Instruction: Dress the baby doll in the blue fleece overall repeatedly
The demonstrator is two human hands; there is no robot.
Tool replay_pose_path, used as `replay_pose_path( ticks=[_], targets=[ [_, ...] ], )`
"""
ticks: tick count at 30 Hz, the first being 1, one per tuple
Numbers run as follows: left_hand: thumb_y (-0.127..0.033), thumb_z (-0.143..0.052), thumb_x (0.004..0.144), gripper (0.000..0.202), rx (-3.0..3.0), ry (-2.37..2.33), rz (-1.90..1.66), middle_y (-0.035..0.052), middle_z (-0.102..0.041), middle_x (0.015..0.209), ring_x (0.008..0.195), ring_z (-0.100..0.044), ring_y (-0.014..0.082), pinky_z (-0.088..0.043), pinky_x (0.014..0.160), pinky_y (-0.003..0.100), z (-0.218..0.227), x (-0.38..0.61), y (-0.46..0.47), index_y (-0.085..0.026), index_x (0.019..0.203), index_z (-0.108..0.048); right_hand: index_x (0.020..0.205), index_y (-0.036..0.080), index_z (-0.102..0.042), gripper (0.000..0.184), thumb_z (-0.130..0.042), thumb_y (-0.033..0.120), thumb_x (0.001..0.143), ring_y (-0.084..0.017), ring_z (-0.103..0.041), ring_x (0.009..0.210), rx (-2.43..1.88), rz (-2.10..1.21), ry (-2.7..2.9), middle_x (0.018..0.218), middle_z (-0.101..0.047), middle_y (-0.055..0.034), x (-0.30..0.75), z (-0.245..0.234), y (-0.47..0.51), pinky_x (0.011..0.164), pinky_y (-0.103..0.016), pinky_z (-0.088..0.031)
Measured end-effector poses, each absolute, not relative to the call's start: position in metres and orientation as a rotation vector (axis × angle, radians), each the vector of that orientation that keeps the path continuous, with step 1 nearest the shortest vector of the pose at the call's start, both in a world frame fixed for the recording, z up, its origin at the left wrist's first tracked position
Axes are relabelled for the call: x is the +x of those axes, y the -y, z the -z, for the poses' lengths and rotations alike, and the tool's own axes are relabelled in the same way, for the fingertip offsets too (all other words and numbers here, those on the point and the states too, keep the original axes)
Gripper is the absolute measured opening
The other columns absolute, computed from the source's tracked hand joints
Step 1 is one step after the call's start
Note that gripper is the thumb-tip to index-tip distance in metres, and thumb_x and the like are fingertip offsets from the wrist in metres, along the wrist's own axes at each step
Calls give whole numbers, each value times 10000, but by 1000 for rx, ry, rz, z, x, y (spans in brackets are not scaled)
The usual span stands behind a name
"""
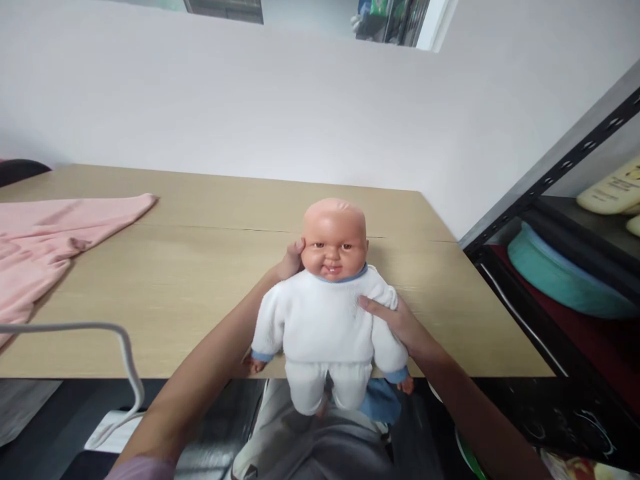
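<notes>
A baby doll [327, 320] in a white fleece top and pants with blue cuffs and collar is held upright at the near edge of the table, facing me. My left hand [291, 260] cups the side and back of its head, the thumb by the cheek and the other fingers hidden behind. Around the doll's upper body on the other side is my right hand [395, 317], its thumb across the white chest and its fingers out of sight behind the back. The doll's legs hang below the table edge, above my lap.
Pink cloth [45, 247] lies on the left of the wooden table [210, 260]. A white cable [123, 340] curves in at the lower left. On the right stands a black metal shelf [565, 157] with a teal basin [555, 277] and a cream bottle [610, 190]. A white wall rises behind.
</notes>
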State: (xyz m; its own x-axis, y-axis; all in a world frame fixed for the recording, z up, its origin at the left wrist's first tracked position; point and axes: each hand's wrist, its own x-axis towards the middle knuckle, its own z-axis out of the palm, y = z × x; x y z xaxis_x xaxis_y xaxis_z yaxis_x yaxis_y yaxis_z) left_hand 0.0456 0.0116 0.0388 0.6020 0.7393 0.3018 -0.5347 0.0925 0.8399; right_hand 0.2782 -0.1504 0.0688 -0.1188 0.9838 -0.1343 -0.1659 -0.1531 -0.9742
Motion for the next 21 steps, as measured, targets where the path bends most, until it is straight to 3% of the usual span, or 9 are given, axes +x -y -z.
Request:
replay_pose_path(
  ticks=[5,12,18,21],
  targets=[
    [-800,-696,919,886,1172,-128,-887,200,-681,1607,1658,-432,477,-310,1403,569,-32,50,-54,-86,1443,-686,1327,239,-778,624,-1002,475,795,-297,-831,1171,-1188,-1600,892,1271,-876,-42,282,-57,109,1119,-453,-632],
    [-818,-648,945,929,1136,-240,-784,234,-755,1488,1584,-536,486,-291,1399,621,-1,45,-117,-33,1442,-694,1185,182,-822,506,-983,498,824,-244,-843,892,-1240,-1769,786,1040,-899,-56,290,-34,48,836,-329,-686],
    [-813,-663,941,867,1106,-308,-765,191,-747,1522,1608,-521,462,-293,1418,602,13,41,-153,-108,1441,-729,1206,229,-805,470,-952,492,844,-271,-844,983,-1266,-1687,854,1128,-891,-56,298,-16,26,843,-343,-698],
    [-820,-660,936,830,1106,-330,-768,153,-763,1510,1622,-506,455,-294,1426,601,14,43,-168,-154,1422,-754,1283,270,-772,502,-924,481,855,-308,-827,1147,-1302,-1561,916,1264,-867,-45,304,-12,24,963,-389,-691]
  ],
)
